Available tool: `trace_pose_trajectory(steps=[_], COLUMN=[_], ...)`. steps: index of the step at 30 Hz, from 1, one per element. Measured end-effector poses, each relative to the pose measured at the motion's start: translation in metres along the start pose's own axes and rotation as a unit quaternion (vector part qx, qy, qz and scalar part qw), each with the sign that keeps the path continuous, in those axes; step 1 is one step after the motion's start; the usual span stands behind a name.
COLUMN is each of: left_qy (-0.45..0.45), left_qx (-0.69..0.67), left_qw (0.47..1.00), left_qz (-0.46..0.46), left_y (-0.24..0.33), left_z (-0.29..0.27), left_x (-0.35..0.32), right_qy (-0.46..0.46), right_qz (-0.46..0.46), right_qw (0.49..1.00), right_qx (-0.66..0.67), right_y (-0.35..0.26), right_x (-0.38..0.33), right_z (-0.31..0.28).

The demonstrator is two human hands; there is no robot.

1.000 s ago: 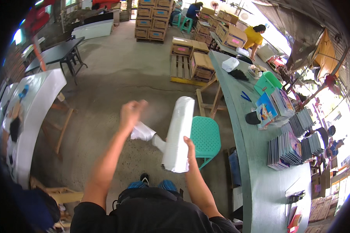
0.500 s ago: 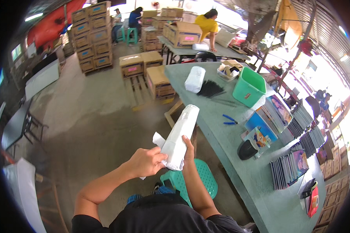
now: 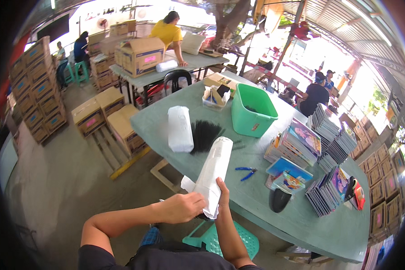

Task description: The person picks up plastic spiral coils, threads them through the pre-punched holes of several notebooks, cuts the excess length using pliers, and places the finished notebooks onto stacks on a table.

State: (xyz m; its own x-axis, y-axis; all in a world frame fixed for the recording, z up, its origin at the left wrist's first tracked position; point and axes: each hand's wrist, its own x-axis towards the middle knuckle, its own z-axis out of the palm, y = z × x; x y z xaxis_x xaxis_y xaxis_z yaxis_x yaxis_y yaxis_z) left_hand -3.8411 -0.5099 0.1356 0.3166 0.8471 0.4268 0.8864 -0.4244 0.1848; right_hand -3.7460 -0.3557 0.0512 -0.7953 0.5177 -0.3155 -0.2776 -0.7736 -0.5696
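Observation:
A long bundle wrapped in white paper (image 3: 213,173) is tilted between my hands near the table's front edge. My left hand (image 3: 184,208) is closed at the lower end, its fingers pinching the paper, and a loose flap of paper sticks out beside them. Something dark shows at that lower end. My right hand (image 3: 222,195) grips the bundle's right side, thumb up along it. Beyond it on the table (image 3: 301,229) lie a second white-wrapped package (image 3: 180,129) and a spread of thin black strips (image 3: 206,134). Blue-handled pliers (image 3: 246,173) rest to the right.
A green bin (image 3: 254,112) and a small tub of odds and ends (image 3: 215,98) stand farther back. Stacks of spiral-bound notebooks (image 3: 326,193) fill the right side. A green plastic stool (image 3: 238,238) is below me. Cartons on a pallet (image 3: 121,126) stand left; a person in yellow (image 3: 166,33) leans over another table.
My view has turned to the right, so the table and its contents now sit farther left in it. Both hands still hold the wrapped bundle, now closer to the table.

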Motion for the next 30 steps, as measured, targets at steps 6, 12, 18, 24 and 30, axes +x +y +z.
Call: trace_pose_trajectory(steps=[6,12,18,24,30], left_qy=[-0.032,0.141,0.389,0.213,0.214], left_qx=[-0.281,-0.392,-0.392,-0.498,-0.328], left_qw=[0.958,0.882,0.74,0.741,0.844], left_qz=[-0.051,-0.221,-0.384,-0.397,-0.367], left_y=[-0.153,-0.27,-0.422,-0.509,-0.54], left_z=[-0.059,-0.073,-0.082,-0.081,-0.104], left_x=[-0.013,-0.044,-0.05,-0.078,-0.063], right_qy=[-0.009,-0.032,0.03,0.02,0.027], right_qz=[-0.023,0.009,-0.047,-0.104,-0.116], right_qw=[0.999,0.999,0.997,0.994,0.993], right_qx=[0.031,0.038,-0.052,0.024,0.025], right_y=[0.019,0.053,0.069,0.054,0.061], right_x=[0.103,0.192,0.28,0.404,0.47], right_z=[0.084,0.155,0.222,0.243,0.258])
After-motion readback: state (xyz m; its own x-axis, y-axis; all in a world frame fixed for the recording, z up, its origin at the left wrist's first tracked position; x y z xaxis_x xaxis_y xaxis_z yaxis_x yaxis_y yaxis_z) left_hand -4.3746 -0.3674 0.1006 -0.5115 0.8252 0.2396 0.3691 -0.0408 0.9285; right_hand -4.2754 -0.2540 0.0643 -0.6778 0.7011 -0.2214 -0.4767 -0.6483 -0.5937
